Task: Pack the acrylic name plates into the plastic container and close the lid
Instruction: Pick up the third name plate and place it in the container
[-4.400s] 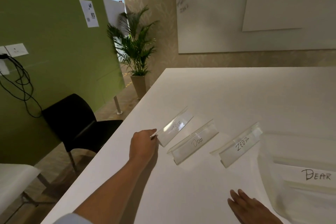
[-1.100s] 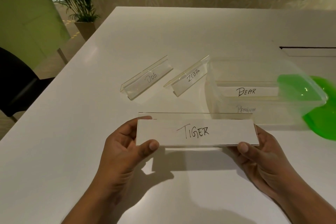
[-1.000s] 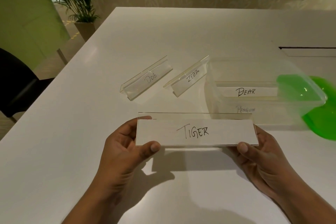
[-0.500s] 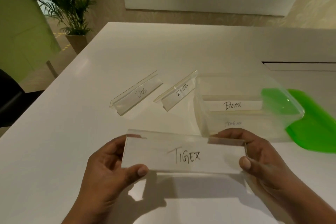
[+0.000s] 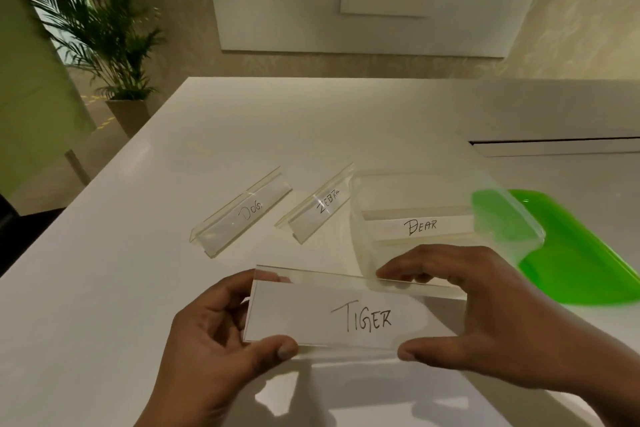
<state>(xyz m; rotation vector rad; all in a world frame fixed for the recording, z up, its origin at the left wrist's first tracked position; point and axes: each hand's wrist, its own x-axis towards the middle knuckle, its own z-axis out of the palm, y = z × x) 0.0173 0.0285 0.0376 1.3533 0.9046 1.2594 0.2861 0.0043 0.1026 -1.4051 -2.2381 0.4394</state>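
Item: TIGER name plate [image 5: 353, 314], off the bench [image 5: 104, 288], long axis left to right. Left hand [image 5: 214, 350] grip clenched on its left end; right hand [image 5: 485, 319] grip on its right end. Plastic container [image 5: 519, 229], open, holding the BEAR plate [image 5: 419, 227], lies just beyond to the far right, nearer the right hand, its long axis roughly parallel. Judgement: carry far-right, lower in.

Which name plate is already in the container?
The BEAR plate, seen through the clear container wall. DOG and ZEBRA lie on the table; both hands hold TIGER.
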